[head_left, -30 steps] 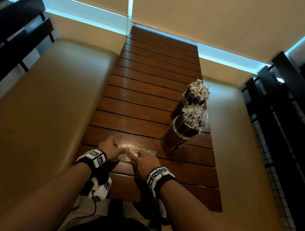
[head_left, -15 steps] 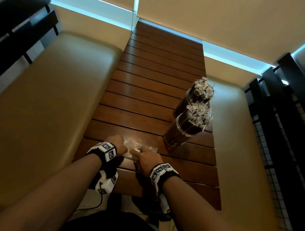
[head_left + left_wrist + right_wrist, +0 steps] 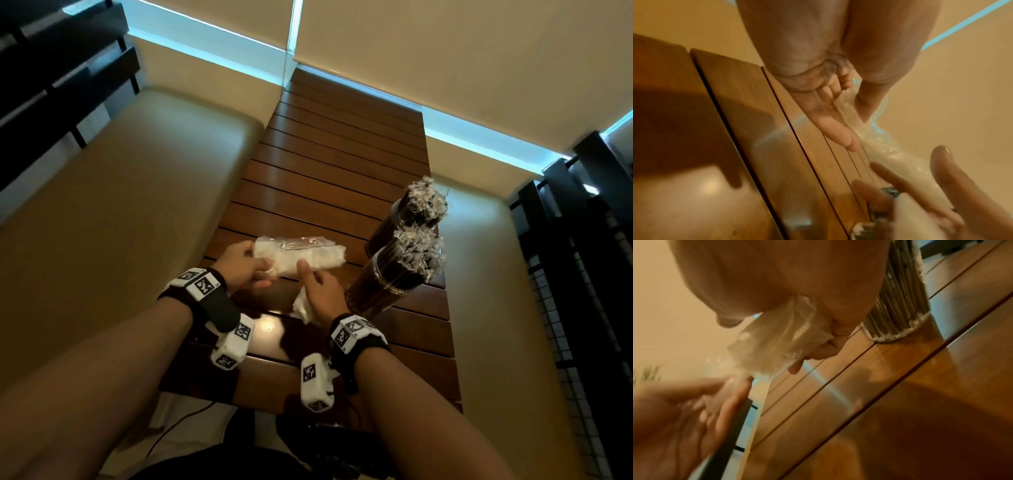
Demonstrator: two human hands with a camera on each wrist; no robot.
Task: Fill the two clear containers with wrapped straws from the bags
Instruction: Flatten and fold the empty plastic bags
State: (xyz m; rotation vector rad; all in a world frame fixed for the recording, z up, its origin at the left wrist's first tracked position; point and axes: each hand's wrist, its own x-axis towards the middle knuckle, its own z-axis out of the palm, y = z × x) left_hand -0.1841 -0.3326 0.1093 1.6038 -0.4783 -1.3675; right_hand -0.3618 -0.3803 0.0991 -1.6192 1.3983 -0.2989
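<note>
Two clear containers [image 3: 388, 284] [image 3: 397, 219] stand at the table's right side, both packed with dark wrapped straws whose wrapper ends [image 3: 419, 255] fan out on top. The near container [image 3: 898, 305] also shows in the right wrist view. My left hand [image 3: 245, 263] pinches one end of a folded clear plastic bag [image 3: 301, 255] held just above the table; thumb and fingers [image 3: 838, 129] clamp the plastic bag [image 3: 879, 146]. My right hand [image 3: 320, 294] grips a crumpled wad of clear plastic [image 3: 303, 308] [image 3: 781, 340] in its palm, thumb against the folded bag.
The slatted wooden table [image 3: 325, 178] runs away from me between two beige padded benches [image 3: 130, 192] [image 3: 479, 274]. Dark slatted partitions [image 3: 589, 274] stand at the far right and upper left. A cable hangs below the table's near edge.
Both hands were pressing the plastic flat near the table's front edge. Now they have lifted it off the table, and it is folded into a longer roll.
</note>
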